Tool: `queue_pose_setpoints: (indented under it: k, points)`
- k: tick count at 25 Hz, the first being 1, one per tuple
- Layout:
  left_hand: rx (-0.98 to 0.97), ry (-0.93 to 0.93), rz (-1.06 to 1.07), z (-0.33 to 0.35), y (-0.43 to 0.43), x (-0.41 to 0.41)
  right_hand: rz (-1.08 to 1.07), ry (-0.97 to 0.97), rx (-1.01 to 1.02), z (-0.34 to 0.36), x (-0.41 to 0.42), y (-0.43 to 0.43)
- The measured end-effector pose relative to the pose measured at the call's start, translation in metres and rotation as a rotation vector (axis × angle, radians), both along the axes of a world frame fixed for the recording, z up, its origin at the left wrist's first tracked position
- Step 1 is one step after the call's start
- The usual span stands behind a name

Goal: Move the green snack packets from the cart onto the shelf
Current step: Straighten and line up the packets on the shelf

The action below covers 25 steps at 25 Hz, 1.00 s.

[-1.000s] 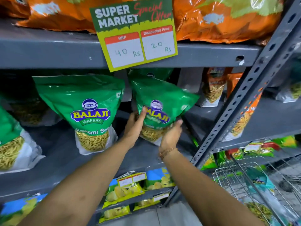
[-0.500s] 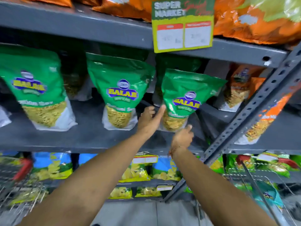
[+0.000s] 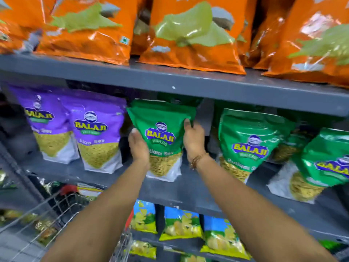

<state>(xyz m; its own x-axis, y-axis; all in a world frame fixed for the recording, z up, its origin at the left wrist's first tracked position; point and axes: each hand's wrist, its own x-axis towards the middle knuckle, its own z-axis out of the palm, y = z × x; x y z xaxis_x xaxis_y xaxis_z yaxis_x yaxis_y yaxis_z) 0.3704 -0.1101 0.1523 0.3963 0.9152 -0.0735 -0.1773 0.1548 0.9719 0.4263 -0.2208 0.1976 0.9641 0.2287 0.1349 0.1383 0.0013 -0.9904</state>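
On the middle board of a grey metal shelf (image 3: 188, 193), a glossy green stand-up snack packet (image 3: 162, 137) stands upright near the front edge, its base on the board. Its badge reads "BALAJI WAFERS", with "Ratlami Sev" partly covered below, above a clear window of thin yellow strands. The left hand (image 3: 138, 146) presses flat against the packet's left side, thumb on the front face; the right hand (image 3: 193, 138) clasps the right edge, thumb over the front and fingers curled behind. So both hands are closed on this one packet, which sits between them. A beaded bracelet (image 3: 197, 159) circles the right wrist.

Just beside it toward the left end stand two purple pouches (image 3: 96, 129) marked "BALAJI WAFERS" and "Aloo Sev". Toward the right end stand two more green packets (image 3: 251, 144) with the same badge; the farthest is blurred. Another green packet top shows behind the held one.

The board above carries large shiny orange bags (image 3: 190, 35) with pale green patches; their writing is too blurred to read. The board below holds blue and yellow chip bags (image 3: 181, 224). At the lower left corner of the view a silver wire shopping cart (image 3: 56, 208) with a red handle piece stands against the shelf, shiny packets dimly seen inside it.
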Motion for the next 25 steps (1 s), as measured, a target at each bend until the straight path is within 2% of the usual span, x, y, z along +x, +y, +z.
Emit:
queue_pose_setpoints:
  k: [1,4,6,8,10,12,14,15,17,19,20,22,24,25]
  points:
    - [-0.002,-0.005,-0.083,0.003,0.013,0.003,-0.027,0.016,0.059,0.005,0.009,0.007]
    - [0.108,0.001,-0.101,0.007,0.028,0.006,-0.017,0.130,0.382,0.002,0.022,0.009]
    - [0.160,-0.007,-0.157,0.003,0.025,0.000,0.021,0.140,0.383,-0.018,0.017,0.006]
    - [0.122,0.011,-0.358,-0.013,0.019,-0.007,0.119,0.222,0.277,-0.047,0.002,0.003]
    - [0.127,0.134,-0.538,-0.031,0.013,-0.016,0.199,0.250,0.076,-0.077,-0.015,0.002]
    - [0.194,0.217,-0.524,-0.038,0.012,-0.017,0.159,0.198,-0.111,-0.088,-0.023,0.003]
    - [0.188,0.212,-0.521,-0.040,0.010,-0.017,0.120,0.179,-0.178,-0.092,-0.023,-0.001]
    - [0.188,0.170,-0.492,-0.040,0.006,-0.018,0.087,0.180,-0.166,-0.092,-0.023,-0.003]
    - [0.235,0.161,-0.248,-0.042,-0.006,-0.023,-0.050,0.159,-0.055,-0.089,-0.031,-0.014]
    - [0.361,0.292,0.011,-0.056,-0.027,-0.033,-0.325,0.189,0.065,-0.091,-0.042,-0.034]
    - [0.382,0.338,0.014,-0.063,-0.044,-0.040,-0.479,0.248,0.099,-0.091,-0.045,-0.048]
    - [0.368,0.323,-0.219,-0.069,-0.092,-0.042,-0.735,0.270,0.134,-0.090,-0.033,-0.088]
    - [0.351,0.151,-0.499,-0.058,-0.132,-0.025,-0.825,0.034,0.171,-0.074,-0.016,-0.122]
    - [0.355,0.074,-0.573,-0.047,-0.147,-0.008,-0.810,-0.055,0.177,-0.064,-0.001,-0.139]
